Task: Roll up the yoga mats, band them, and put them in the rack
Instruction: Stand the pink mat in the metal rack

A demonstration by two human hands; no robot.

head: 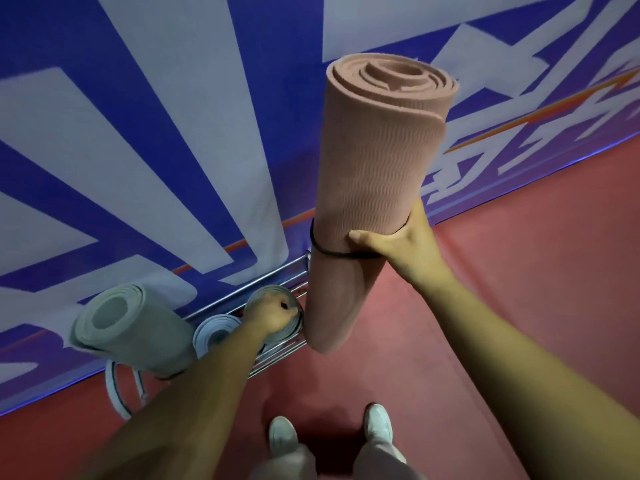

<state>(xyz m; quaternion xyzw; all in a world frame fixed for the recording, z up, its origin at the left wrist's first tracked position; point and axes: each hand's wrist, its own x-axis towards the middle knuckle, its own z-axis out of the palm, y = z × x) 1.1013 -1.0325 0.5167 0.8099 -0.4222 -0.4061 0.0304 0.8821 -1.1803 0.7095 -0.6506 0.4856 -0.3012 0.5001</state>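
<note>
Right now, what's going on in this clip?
A person stands at a wire rack against the wall. Their right hand grips a rolled pink yoga mat, circled by a black band, upright at the rack's right end, apparently not yet slotted in. Their left hand grips the top of a grey rolled mat in the rack. A pale green rolled mat and a white rolled mat stand further left.

Gym or studio: red floor (519, 306), blue-white wall banner (138, 133), mat rack (249, 287).
</note>
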